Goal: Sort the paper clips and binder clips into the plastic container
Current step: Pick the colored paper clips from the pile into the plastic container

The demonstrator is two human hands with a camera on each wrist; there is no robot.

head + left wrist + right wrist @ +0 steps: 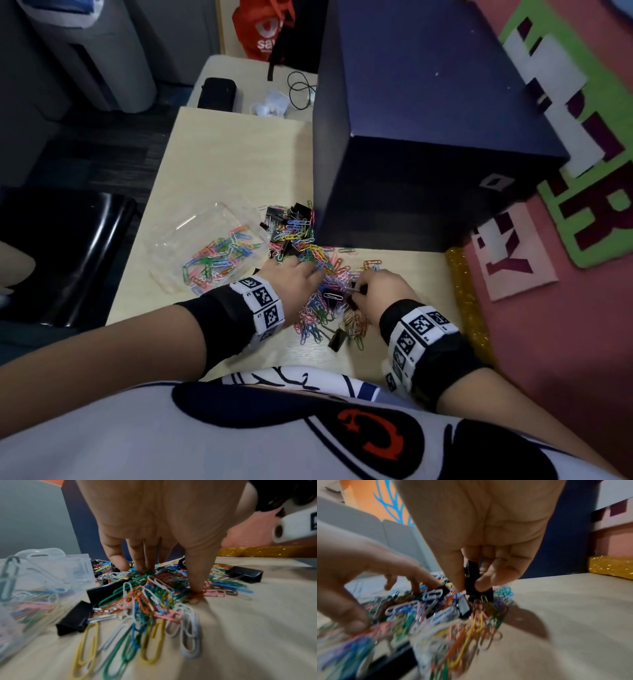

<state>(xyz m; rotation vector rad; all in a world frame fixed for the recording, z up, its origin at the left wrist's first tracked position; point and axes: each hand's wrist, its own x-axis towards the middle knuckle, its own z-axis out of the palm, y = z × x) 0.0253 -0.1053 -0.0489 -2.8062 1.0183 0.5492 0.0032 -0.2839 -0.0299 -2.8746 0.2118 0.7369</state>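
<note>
Coloured paper clips point(325, 291) lie heaped with black binder clips point(291, 222) on the wooden table point(222, 164), just right of the clear plastic container point(171, 246) that holds more paper clips. Left hand point(298, 274) presses spread fingertips point(195, 588) into the heap, gripping nothing. Right hand point(380, 291) pinches a black binder clip point(471, 577) between thumb and fingers.

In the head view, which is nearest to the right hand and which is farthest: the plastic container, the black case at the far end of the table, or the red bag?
From the right hand:
1. Plastic container, on the table to its left, beyond the left hand.
2. Black case, at the table's far end, toward the left.
3. Red bag, beyond the table at the top of the view.
</note>
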